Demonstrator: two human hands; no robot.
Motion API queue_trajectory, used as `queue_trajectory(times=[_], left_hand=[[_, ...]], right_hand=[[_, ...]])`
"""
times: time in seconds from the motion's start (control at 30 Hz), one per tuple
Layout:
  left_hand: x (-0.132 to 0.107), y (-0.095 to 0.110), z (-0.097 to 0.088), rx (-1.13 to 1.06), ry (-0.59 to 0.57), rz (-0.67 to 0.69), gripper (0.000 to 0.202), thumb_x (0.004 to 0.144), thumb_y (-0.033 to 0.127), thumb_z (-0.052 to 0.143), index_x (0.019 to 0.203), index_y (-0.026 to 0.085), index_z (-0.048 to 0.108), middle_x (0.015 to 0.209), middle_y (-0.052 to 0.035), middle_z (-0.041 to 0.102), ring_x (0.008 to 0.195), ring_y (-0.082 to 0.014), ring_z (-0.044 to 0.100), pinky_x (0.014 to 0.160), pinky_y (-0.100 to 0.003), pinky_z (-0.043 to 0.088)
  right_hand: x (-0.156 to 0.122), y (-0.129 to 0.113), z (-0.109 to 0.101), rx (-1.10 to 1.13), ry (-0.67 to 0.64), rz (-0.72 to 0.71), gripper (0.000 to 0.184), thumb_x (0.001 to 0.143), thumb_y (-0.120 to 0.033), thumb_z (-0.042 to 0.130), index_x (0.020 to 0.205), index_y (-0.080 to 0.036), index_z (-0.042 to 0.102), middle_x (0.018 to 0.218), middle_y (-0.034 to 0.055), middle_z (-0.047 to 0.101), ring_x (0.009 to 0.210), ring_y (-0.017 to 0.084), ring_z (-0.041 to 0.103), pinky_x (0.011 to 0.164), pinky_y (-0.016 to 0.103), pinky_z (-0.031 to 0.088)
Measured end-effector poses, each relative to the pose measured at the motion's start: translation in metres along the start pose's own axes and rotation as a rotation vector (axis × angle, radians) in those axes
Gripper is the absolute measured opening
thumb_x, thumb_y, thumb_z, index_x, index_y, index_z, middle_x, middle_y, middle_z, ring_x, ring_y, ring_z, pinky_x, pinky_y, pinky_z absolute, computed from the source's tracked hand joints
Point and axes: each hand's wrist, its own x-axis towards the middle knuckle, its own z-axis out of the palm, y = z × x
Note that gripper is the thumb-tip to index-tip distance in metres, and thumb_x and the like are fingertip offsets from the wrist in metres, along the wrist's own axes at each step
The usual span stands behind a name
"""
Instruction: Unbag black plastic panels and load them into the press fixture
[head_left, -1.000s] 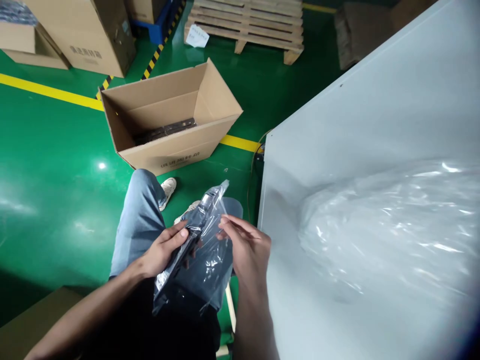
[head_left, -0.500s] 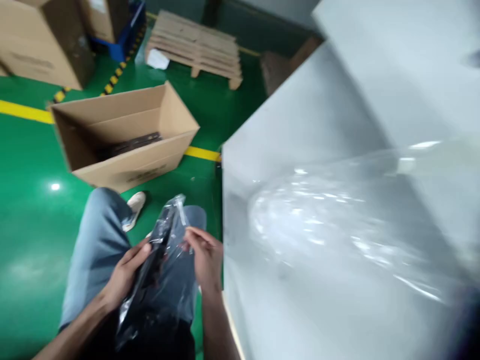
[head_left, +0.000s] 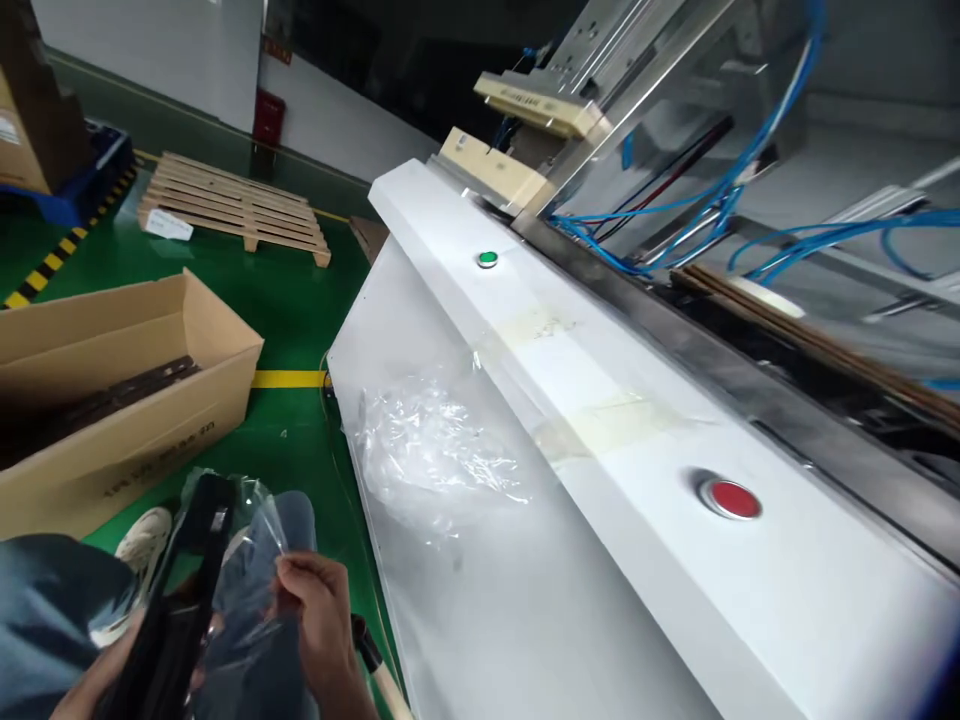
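Observation:
A long black part (head_left: 169,640) with a rectangular opening stands tilted at the lower left, above my lap. My left hand (head_left: 101,672) is closed around its lower end; most of the fingers are hidden behind it. Clear thin film of a plastic bag (head_left: 251,615) lies behind the part and along its right side. Between thumb and fingers, my right hand (head_left: 319,610) pinches the bag's edge and holds it away from the part.
An open cardboard box (head_left: 176,425) with dark parts inside stands at the left. A crumpled clear bag (head_left: 427,450) hangs on the white machine panel (head_left: 540,600), below green (head_left: 487,259) and red (head_left: 733,498) buttons. Behind are a wooden pallet (head_left: 240,205) and a blue pallet (head_left: 67,200).
The view has swung right and up, bringing the machine's buttons and hoses into sight. The black part now shows more of its face beside the bag, which my right hand still pinches.

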Motion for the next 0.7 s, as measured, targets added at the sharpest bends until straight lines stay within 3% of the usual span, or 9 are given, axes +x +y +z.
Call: queue_trajectory(times=[0.1, 0.2, 0.27, 0.33, 0.4, 0.53, 0.6, 0.7], left_hand=[[0.003, 0.008, -0.01, -0.21, -0.101, -0.102, 0.063, 0.054, 0.078, 0.092, 0.076, 0.021, 0.077, 0.063, -0.0063, 0.071, 0.061, -0.0275, 0.069, 0.058, -0.038, 0.058], [-0.005, 0.008, -0.017, -0.361, -0.156, 0.071, 0.064, 0.067, 0.074, 0.089, 0.099, 0.019, 0.081, 0.089, -0.0102, 0.079, 0.091, -0.0323, 0.077, 0.081, -0.04, 0.062], [-0.009, 0.008, -0.016, -0.328, -0.143, 0.204, 0.061, 0.068, 0.067, 0.093, 0.104, 0.019, 0.081, 0.095, -0.009, 0.08, 0.097, -0.0289, 0.076, 0.088, -0.035, 0.06], [-0.009, 0.01, -0.014, -0.246, -0.037, 0.32, 0.058, 0.062, 0.053, 0.102, 0.103, 0.019, 0.081, 0.094, -0.0061, 0.08, 0.093, -0.0219, 0.075, 0.086, -0.026, 0.058], [-0.008, 0.014, -0.014, -0.211, 0.045, 0.355, 0.057, 0.059, 0.048, 0.105, 0.099, 0.018, 0.079, 0.089, -0.0053, 0.079, 0.08, -0.0184, 0.074, 0.077, -0.025, 0.059], [-0.007, 0.024, -0.018, -0.248, -0.037, 0.362, 0.057, 0.064, 0.058, 0.099, 0.094, 0.015, 0.078, 0.083, -0.0077, 0.077, 0.063, -0.0215, 0.072, 0.059, -0.03, 0.059], [-0.007, 0.029, -0.021, -0.226, -0.042, 0.402, 0.055, 0.065, 0.055, 0.1, 0.093, 0.013, 0.078, 0.082, -0.0074, 0.076, 0.066, -0.0211, 0.074, 0.061, -0.028, 0.059], [-0.006, 0.037, -0.028, -0.206, 0.025, 0.44, 0.055, 0.065, 0.054, 0.101, 0.095, 0.013, 0.079, 0.081, -0.0057, 0.076, 0.069, -0.0187, 0.074, 0.066, -0.026, 0.059]], right_hand=[[0.001, -0.006, 0.004, 0.023, -0.042, -0.026, 0.051, 0.062, -0.064, 0.097, 0.084, -0.021, 0.082, 0.066, -0.0004, 0.068, 0.055, 0.015, 0.059, 0.059, 0.03, 0.054], [0.005, -0.018, 0.008, -0.039, -0.128, -0.16, 0.045, 0.075, -0.062, 0.092, 0.092, -0.022, 0.081, 0.069, 0.0, 0.069, 0.059, 0.015, 0.06, 0.067, 0.032, 0.057], [0.01, -0.025, 0.008, -0.129, -0.184, -0.232, 0.041, 0.082, -0.061, 0.087, 0.092, -0.022, 0.08, 0.07, 0.0014, 0.07, 0.061, 0.017, 0.062, 0.068, 0.032, 0.057], [0.016, -0.028, 0.008, -0.208, -0.201, -0.243, 0.041, 0.083, -0.061, 0.087, 0.092, -0.021, 0.08, 0.072, 0.0029, 0.071, 0.064, 0.017, 0.064, 0.068, 0.032, 0.057], [0.022, -0.027, 0.006, -0.224, -0.144, -0.211, 0.045, 0.077, -0.062, 0.09, 0.094, -0.021, 0.081, 0.074, 0.0039, 0.073, 0.065, 0.018, 0.065, 0.068, 0.032, 0.058], [0.041, -0.016, 0.003, -0.122, -0.025, -0.105, 0.061, 0.058, -0.067, 0.098, 0.094, -0.021, 0.082, 0.074, 0.0029, 0.073, 0.064, 0.019, 0.065, 0.064, 0.032, 0.06], [0.05, -0.012, 0.001, -0.142, -0.05, -0.058, 0.065, 0.06, -0.071, 0.095, 0.098, -0.021, 0.082, 0.077, 0.0037, 0.074, 0.066, 0.021, 0.067, 0.064, 0.034, 0.061], [0.06, -0.01, -0.004, -0.296, -0.13, -0.005, 0.076, 0.07, -0.078, 0.087, 0.121, -0.021, 0.079, 0.102, 0.0099, 0.08, 0.084, 0.026, 0.076, 0.076, 0.036, 0.065]])
